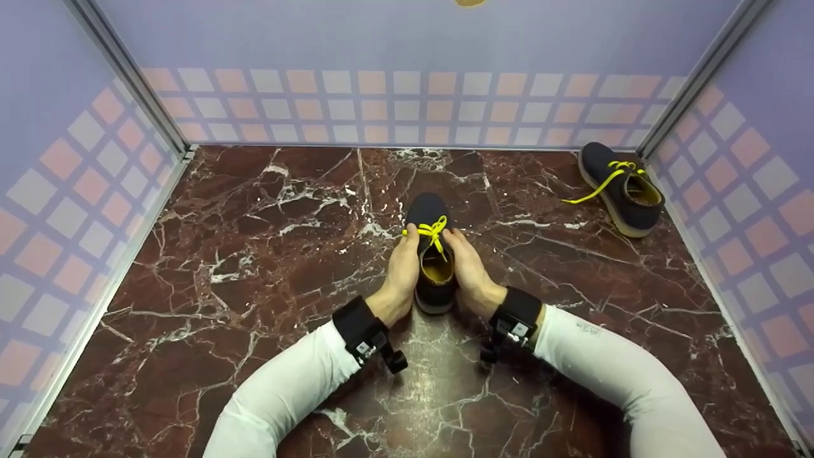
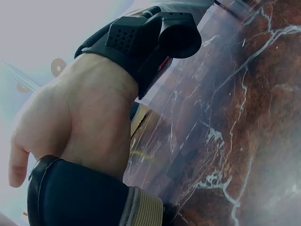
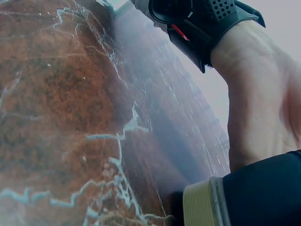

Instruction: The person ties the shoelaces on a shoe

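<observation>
In the head view a dark shoe [image 1: 434,296] with a yellow lace [image 1: 432,230] tied in a bow sits upright on the floor, toe pointing away. My left hand [image 1: 402,270] holds its left side, the thumb near the lace. Along the right side my right hand [image 1: 472,270] holds it too, thumb up by the opening. Both wrist views show the dark heel [image 2: 80,195] and pale ribbed sole close to the palms; the fingers along the sides are mostly hidden. A second dark shoe [image 1: 639,213] lies apart at the far right, its yellow lace trailing loose.
The floor [image 1: 254,267] is dark red marble-patterned with white veins. Pale walls with pink and white squares [image 1: 407,108] enclose it at the back, left and right, with metal strips at the corners.
</observation>
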Demonstrator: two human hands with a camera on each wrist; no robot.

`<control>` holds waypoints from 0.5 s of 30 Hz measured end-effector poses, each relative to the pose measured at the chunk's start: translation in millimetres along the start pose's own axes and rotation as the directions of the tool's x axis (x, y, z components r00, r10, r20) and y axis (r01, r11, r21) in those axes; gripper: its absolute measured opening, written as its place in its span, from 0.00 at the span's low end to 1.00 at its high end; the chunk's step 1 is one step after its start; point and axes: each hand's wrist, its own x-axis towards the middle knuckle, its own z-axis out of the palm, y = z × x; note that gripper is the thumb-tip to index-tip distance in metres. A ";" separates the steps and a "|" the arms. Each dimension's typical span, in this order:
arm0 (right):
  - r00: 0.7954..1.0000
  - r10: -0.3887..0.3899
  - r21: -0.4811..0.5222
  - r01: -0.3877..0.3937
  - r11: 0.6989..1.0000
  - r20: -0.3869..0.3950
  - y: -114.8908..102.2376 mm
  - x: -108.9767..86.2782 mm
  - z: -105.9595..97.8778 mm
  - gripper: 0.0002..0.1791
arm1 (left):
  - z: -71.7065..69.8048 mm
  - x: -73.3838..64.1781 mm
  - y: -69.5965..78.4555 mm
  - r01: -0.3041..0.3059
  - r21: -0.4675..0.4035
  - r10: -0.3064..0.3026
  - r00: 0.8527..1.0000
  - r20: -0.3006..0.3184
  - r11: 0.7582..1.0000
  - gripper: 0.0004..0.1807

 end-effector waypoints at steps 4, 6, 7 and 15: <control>1.000 -0.007 -0.038 0.007 0.999 0.005 0.6 4.8 4.1 0.46 | 0.6 -11.3 17.0 0.009 -0.004 -0.009 1.000 0.000 1.000 0.46; 1.000 -0.007 -0.057 0.007 0.998 -0.002 0.8 7.2 6.6 0.46 | 0.5 -14.5 24.7 0.032 -0.011 -0.032 0.999 0.001 0.999 0.44; 1.000 -0.013 -0.059 0.013 0.998 -0.003 0.9 8.2 7.7 0.46 | -0.7 -3.3 15.9 0.037 -0.017 -0.037 0.999 -0.004 0.999 0.44; 0.999 -0.033 -0.010 0.032 0.999 -0.009 7.4 20.1 13.6 0.49 | -5.4 10.5 9.5 0.006 -0.015 -0.006 1.000 0.006 1.000 0.48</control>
